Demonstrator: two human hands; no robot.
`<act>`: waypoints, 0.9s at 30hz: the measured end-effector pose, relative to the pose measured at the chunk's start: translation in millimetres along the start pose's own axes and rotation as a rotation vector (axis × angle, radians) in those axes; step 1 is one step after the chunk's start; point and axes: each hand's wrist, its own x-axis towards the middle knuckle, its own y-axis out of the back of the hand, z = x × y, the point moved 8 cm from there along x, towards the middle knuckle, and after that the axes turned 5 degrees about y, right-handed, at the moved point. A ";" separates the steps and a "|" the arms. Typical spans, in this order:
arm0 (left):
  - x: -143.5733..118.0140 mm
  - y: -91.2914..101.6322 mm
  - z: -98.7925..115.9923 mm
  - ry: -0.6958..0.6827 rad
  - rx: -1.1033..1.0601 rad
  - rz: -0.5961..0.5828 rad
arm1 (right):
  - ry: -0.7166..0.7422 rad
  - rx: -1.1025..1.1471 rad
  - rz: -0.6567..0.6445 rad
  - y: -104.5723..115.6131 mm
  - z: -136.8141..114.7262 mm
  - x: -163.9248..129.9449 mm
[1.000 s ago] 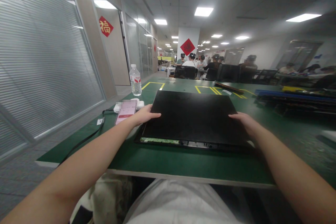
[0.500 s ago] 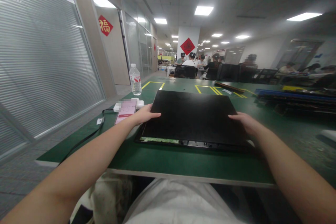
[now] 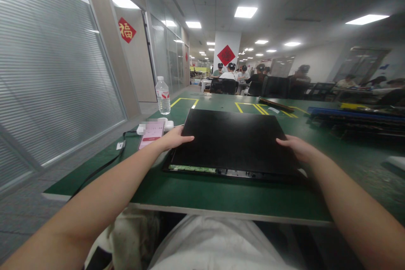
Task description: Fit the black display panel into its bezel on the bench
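A flat black display panel (image 3: 232,141) lies in front of me, over a black frame (image 3: 240,174) that shows along its near edge. Inside that near strip a green circuit board (image 3: 193,169) is visible on the left. My left hand (image 3: 176,138) grips the panel's left edge, thumb on top and fingers hidden beneath or behind it. On the opposite edge my right hand (image 3: 295,147) holds the panel the same way, its thumb tip on the black surface. The panel's underside is out of sight.
On the green table (image 3: 221,196), a phone (image 3: 152,134), white plugs (image 3: 169,124) and a black cable (image 3: 106,163) lie at left. A water bottle (image 3: 163,96) stands behind them. Stacked blue-edged panels (image 3: 354,116) lie at right, a dark bar (image 3: 276,105) at the back. People sit beyond.
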 end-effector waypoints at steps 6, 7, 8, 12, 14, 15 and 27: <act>-0.4 0.6 1.1 -0.009 0.000 0.011 | -0.015 0.002 0.035 -2.4 -1.2 -4.0; -0.4 0.6 0.9 -0.008 0.003 0.011 | -0.016 0.003 0.038 -2.9 -1.6 -4.8; -0.4 0.7 0.8 -0.008 0.006 0.012 | -0.018 0.004 0.041 -3.3 -2.0 -5.6; -0.5 0.5 0.4 -0.005 0.009 0.014 | -0.022 0.016 0.043 -3.9 -2.4 -6.7; -1.0 -0.1 0.3 0.005 0.007 0.014 | -0.020 0.021 0.039 -3.7 -2.2 -6.0; -1.3 -0.7 0.1 0.013 0.005 0.013 | -0.021 0.020 0.041 -3.2 -2.0 -5.6; -3.2 -1.6 0.0 0.034 -0.034 0.021 | -0.015 0.034 0.038 -5.0 -3.0 -7.1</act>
